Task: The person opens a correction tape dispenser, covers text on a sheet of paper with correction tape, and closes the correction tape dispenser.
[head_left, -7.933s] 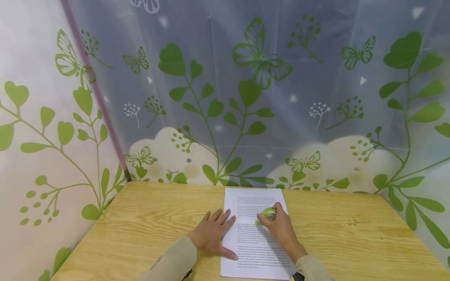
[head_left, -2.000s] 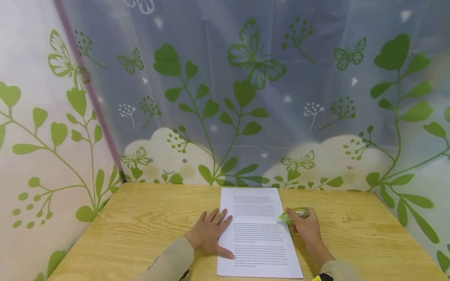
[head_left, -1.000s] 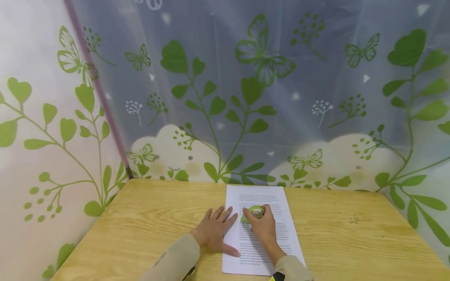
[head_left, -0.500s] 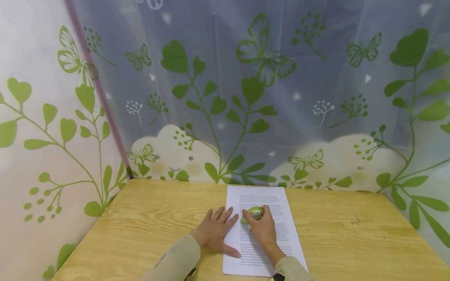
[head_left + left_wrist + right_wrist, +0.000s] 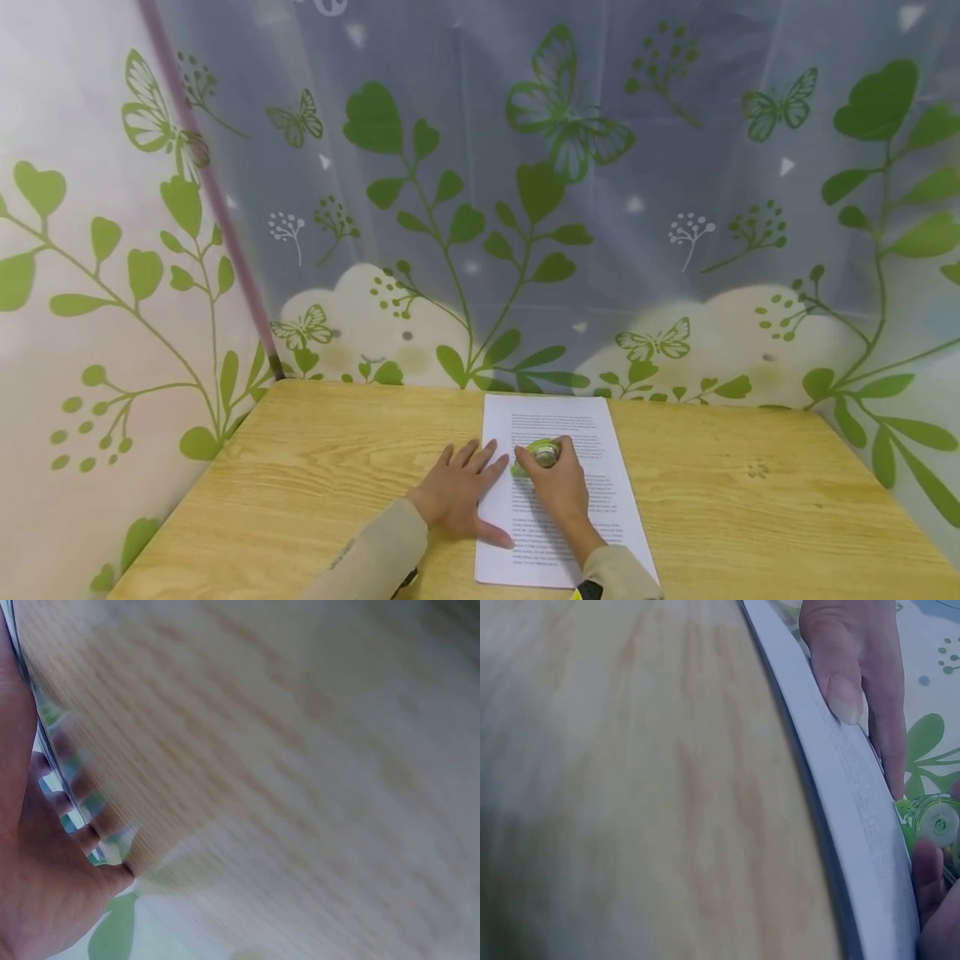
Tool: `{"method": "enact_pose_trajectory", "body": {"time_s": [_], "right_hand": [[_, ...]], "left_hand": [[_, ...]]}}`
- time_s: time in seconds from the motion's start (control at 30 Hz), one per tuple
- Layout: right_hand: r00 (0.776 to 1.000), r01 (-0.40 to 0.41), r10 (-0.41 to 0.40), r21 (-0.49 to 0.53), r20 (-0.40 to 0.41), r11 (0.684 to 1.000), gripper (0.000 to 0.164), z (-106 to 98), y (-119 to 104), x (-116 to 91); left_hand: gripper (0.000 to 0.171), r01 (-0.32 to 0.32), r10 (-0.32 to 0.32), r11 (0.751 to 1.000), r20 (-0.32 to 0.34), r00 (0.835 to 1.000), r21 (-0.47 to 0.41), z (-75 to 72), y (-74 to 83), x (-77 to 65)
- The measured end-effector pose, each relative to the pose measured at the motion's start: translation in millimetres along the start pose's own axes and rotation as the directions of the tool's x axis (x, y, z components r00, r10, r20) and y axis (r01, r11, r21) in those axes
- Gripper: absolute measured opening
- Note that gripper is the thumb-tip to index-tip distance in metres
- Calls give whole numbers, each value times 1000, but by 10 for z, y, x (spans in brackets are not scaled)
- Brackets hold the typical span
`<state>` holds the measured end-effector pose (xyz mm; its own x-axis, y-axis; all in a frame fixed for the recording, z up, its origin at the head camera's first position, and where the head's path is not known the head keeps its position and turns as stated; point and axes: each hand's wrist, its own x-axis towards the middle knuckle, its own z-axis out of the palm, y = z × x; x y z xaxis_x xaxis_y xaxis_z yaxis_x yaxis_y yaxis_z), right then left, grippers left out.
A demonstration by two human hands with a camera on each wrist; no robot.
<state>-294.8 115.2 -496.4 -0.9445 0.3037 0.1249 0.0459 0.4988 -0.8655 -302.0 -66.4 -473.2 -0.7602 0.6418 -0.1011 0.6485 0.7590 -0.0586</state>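
Note:
A thick stack of white printed sheets (image 5: 606, 500) lies on the wooden table. Flat over its left edge rests my left hand (image 5: 459, 493), fingers spread and thumb on the lower left margin. My right hand (image 5: 564, 487) pinches a green correction tape (image 5: 546, 452) with a clear window, between thumb and fingers. Its green tip points left, close over the left end of the printed lines near mid-page. In the right wrist view, the round white reel of the correction tape (image 5: 939, 823) shows at the right edge, with the left hand (image 5: 855, 667) beyond.
Wood-grain table (image 5: 337, 467) extends to both sides of the stack. A printed backdrop curtain (image 5: 465, 208) with leaves and butterflies rises behind the table's far edge. A pinkish pole (image 5: 225, 217) stands at the back left corner.
Two seconds ago my right hand held the correction tape beyond the page's right edge; it then moved left across the sheet and has barely shifted over the last second. My left hand stayed put.

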Motion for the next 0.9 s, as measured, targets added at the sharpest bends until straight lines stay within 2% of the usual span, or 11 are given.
{"method": "enact_pose_trajectory", "body": {"time_s": [0.5,0.7,0.9], "right_hand": [[993,120,-120,-11,18,993,45,-15,-25,22],[991,134,-134,-28,10,991,45,-56,0,29],[991,133,-133,-18,19,991,45,-81,13,47]], "left_hand": [[112,-7,7,1000,-6,1000,-28,13,-25,-14],[112,-23,22,999,-11,1000,-44,16,-14,-4],[112,-7,7,999,5,1000,-41,0,-16,-4]]}}
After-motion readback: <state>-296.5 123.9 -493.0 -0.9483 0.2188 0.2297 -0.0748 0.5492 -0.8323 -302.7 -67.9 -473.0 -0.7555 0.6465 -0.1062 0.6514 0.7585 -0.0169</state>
